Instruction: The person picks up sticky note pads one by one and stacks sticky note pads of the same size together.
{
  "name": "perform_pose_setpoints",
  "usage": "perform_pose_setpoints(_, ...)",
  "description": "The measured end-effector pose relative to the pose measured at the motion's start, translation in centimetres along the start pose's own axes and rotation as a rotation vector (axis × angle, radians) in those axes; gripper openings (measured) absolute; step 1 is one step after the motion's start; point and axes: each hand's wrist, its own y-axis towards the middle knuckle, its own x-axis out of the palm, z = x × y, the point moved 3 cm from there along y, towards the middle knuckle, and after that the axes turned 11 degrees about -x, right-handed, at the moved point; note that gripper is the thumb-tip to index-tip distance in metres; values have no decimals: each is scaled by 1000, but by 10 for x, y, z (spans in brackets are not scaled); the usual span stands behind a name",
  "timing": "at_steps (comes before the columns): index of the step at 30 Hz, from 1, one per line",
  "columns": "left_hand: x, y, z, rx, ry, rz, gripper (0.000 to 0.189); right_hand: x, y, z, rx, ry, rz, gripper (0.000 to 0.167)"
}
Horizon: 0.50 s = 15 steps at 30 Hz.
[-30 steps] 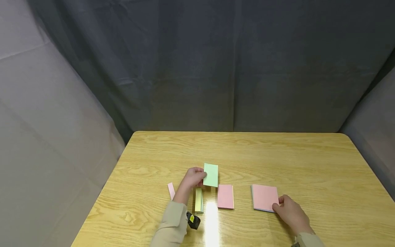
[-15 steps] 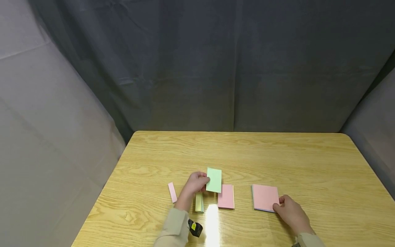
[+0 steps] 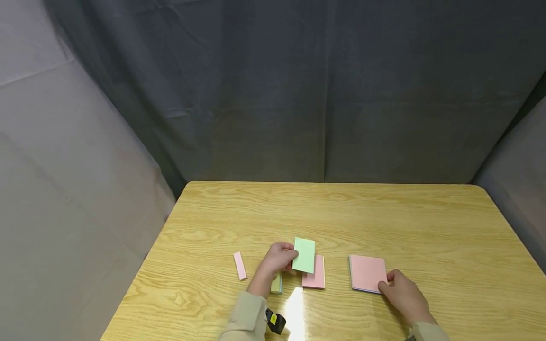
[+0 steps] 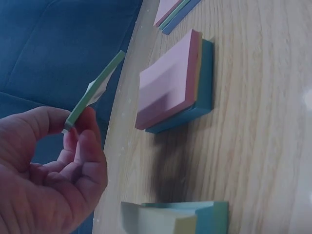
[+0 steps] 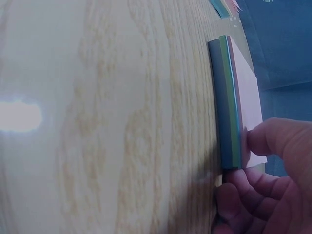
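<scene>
My left hand (image 3: 279,258) pinches a thin green sticky note pad (image 3: 304,255) by its left edge, thumb on top. The pad is held above the table and overlaps a medium pink-topped stack of sticky note pads (image 3: 315,279) in the head view. In the left wrist view that stack (image 4: 170,83) shows pink, yellow and blue layers. My right hand (image 3: 403,291) grips the near right corner of a larger square stack of sticky note pads (image 3: 368,272), thumb on its pink top. The right wrist view shows this stack (image 5: 226,102) with blue, green and pink layers.
A narrow stack of sticky note pads (image 3: 277,284), yellow on top, lies partly under the left forearm. Farther left is a narrow pink sticky note pad (image 3: 240,266). The wooden table (image 3: 362,213) ends at a dark curtain (image 3: 273,94) behind.
My left hand has moved right and nearer with the green pad, which now overlaps the medium pink stack in the head view. The right hand and its stack stay put.
</scene>
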Motion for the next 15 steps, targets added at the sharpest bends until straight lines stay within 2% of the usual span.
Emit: perform_pose_setpoints(15, 15, -4, -3, -7, -7, -25, 18, -2, 0, 0, 9, -6, 2, 39)
